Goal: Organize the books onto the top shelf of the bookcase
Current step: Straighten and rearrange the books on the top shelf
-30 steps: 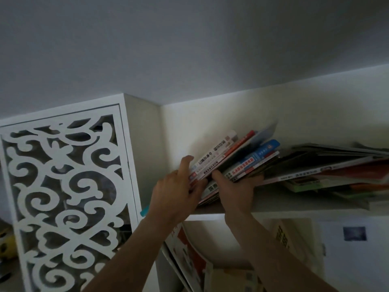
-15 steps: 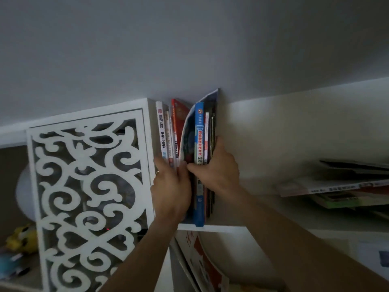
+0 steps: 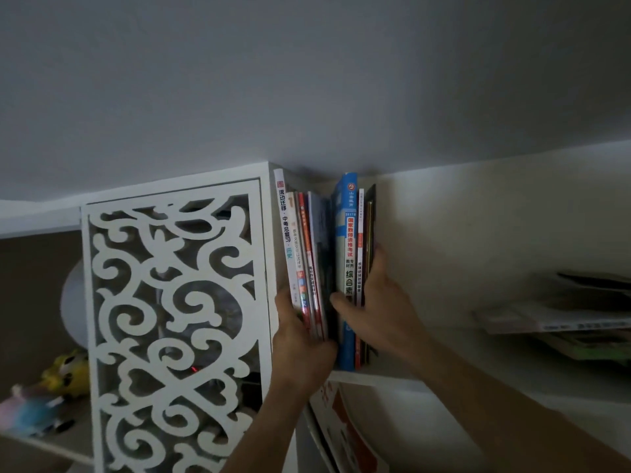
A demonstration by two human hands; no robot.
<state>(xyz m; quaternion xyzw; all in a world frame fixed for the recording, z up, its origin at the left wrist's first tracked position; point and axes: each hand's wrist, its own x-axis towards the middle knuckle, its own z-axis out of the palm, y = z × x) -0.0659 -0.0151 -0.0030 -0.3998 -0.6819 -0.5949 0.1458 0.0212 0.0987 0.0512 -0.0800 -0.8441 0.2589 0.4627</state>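
The left hand (image 3: 300, 339) is wrapped around the lower spines of the upright books (image 3: 304, 254), with fingers curled at their left side. The right hand (image 3: 375, 308) is clasped around the blue book (image 3: 346, 254) and the thin ones beside it. All are stood on the top shelf (image 3: 392, 377), against the carved white panel (image 3: 170, 302). Farther right, a flat stack of books (image 3: 563, 322) is seen.

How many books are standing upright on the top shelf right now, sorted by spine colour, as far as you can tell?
White spines: 3, the tall book at the far left, one beside it, one right of the blue.
Red spine: 1.
Blue spine: 1.
Dark spines: about 3, hard to separate in the dim light.
Total: about 8 upright.
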